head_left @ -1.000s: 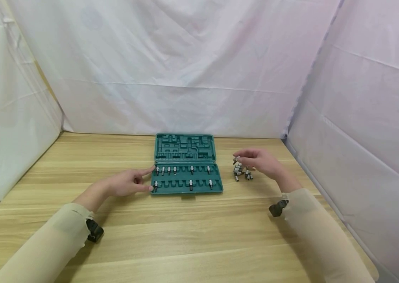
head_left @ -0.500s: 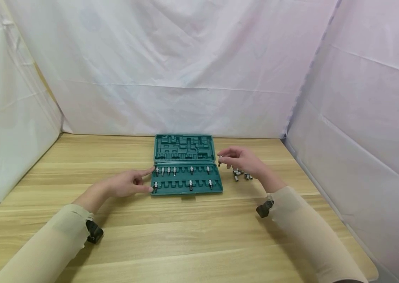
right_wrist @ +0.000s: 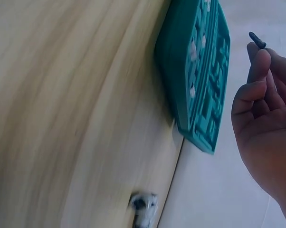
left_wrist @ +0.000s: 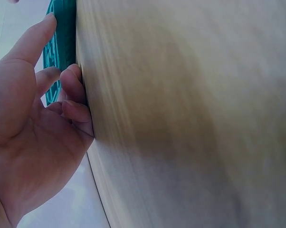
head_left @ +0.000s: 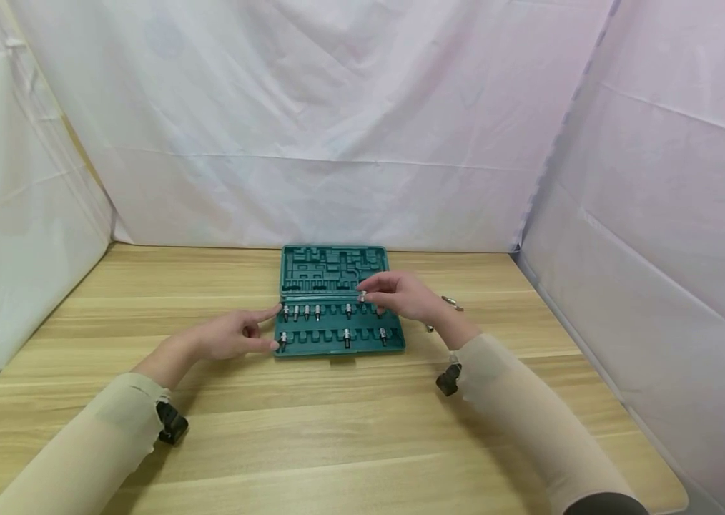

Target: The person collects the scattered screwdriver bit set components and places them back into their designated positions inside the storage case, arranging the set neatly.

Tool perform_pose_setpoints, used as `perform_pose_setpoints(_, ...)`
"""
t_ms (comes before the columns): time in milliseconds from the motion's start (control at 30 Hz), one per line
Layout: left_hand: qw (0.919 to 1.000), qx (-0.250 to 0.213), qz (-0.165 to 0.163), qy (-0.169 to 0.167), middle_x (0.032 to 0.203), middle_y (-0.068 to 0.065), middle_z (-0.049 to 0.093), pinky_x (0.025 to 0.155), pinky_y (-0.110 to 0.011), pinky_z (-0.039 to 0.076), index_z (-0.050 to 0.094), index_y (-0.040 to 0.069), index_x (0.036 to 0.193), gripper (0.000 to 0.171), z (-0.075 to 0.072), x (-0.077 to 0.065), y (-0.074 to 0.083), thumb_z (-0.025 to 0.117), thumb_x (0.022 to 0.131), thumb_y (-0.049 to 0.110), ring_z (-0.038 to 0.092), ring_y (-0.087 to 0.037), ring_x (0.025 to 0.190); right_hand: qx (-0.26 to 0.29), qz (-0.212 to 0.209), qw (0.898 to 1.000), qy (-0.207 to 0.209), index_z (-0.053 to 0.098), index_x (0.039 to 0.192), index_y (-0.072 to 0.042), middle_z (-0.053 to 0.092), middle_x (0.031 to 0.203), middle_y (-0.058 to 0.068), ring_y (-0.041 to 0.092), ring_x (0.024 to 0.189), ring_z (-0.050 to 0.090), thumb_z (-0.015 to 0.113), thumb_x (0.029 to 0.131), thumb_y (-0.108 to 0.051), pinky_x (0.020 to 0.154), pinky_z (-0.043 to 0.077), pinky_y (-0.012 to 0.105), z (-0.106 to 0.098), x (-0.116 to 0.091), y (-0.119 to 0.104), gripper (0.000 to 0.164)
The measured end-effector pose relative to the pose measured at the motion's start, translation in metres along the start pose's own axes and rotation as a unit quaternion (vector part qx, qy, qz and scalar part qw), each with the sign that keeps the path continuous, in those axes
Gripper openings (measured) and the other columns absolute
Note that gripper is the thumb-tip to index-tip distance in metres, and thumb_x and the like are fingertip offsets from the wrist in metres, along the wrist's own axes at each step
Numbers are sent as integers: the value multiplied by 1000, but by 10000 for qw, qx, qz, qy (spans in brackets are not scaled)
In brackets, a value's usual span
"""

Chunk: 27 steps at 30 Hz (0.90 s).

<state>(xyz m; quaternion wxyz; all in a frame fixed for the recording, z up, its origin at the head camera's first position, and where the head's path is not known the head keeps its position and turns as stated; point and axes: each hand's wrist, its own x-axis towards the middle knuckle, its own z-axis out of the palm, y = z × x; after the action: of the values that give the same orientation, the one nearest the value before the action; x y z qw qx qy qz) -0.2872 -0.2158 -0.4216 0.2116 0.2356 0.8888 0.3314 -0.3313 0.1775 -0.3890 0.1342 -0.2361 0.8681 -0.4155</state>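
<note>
A green plastic case (head_left: 324,347) lies unfolded on the table, with several bit sockets (head_left: 347,337) seated in two rows of its near half. My left hand (head_left: 227,334) touches the case's left edge, thumb and index finger spread apart; its other fingers are bent in the left wrist view. Between thumb and fingertips my right hand (head_left: 404,297) pinches a bit socket (head_left: 362,296) above the back row. Its dark tip (right_wrist: 258,40) sticks out past the fingers in the right wrist view. The right hand covers part of the case's right side.
Loose bit sockets (head_left: 451,302) lie on the wooden table (head_left: 337,429) right of the case, partly hidden behind the right wrist. The lid half (head_left: 320,268) of the case has moulded recesses. White cloth (head_left: 311,193) stands behind the table and on both sides.
My right hand has carried the bit socket leftward, from the loose pile to above the case's back row. The left hand and the case have stayed in place.
</note>
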Motion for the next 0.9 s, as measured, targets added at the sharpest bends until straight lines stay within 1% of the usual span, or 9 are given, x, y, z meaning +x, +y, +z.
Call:
perform_pose_setpoints(167, 10000, -43, -2, 6, 85, -4, 57, 66, -29, 43, 26, 18, 176, 89, 0, 0, 0, 75, 105, 43, 48, -19, 76, -243, 34, 9997, -19, 75, 138, -18, 79, 121, 5, 28, 94, 72, 69, 111, -35, 82, 59, 45, 12, 16, -1, 33)
perform_pose_setpoints(333, 10000, -30, -28, 18, 86, -5, 58, 66, -29, 43, 27, 19, 176, 90, -1, -1, 1, 76, 105, 44, 49, -19, 77, -466, 130, 9988, -90, 78, 133, -17, 78, 119, 1, 19, 95, 72, 72, 109, -32, 85, 60, 37, 22, 29, -2, 29)
perform_pose_setpoints(500, 10000, -13, -36, 19, 84, -4, 57, 66, -29, 43, 27, 18, 176, 90, -1, -1, 2, 76, 104, 43, 48, -19, 75, -490, 190, 9985, -177, 77, 133, -16, 76, 122, 3, 18, 99, 71, 71, 109, -31, 89, 61, 37, 31, 38, -8, 28)
perform_pose_setpoints(667, 10000, -3, -36, 9, 83, -3, 56, 66, -29, 42, 27, 18, 176, 90, -1, -2, 3, 76, 105, 42, 47, -19, 75, -475, 256, 9982, -279, 77, 132, -16, 77, 122, 3, 18, 99, 70, 71, 110, -29, 88, 60, 38, 39, 45, -12, 26)
perform_pose_setpoints(800, 10000, -8, -32, -3, 84, -4, 56, 67, -30, 42, 27, 17, 176, 90, -1, -3, 4, 76, 105, 42, 47, -19, 75, -569, 294, 9975, -295, 79, 127, -17, 78, 120, 3, 18, 96, 70, 72, 109, -28, 87, 59, 38, 44, 50, -13, 22)
perform_pose_setpoints(900, 10000, -20, -31, -6, 84, -4, 56, 66, -30, 42, 27, 17, 176, 89, -1, -3, 4, 76, 105, 42, 47, -19, 75, -718, 343, 9965, -271, 79, 127, -19, 78, 120, 1, 18, 97, 70, 72, 109, -28, 89, 59, 39, 45, 53, -13, 21)
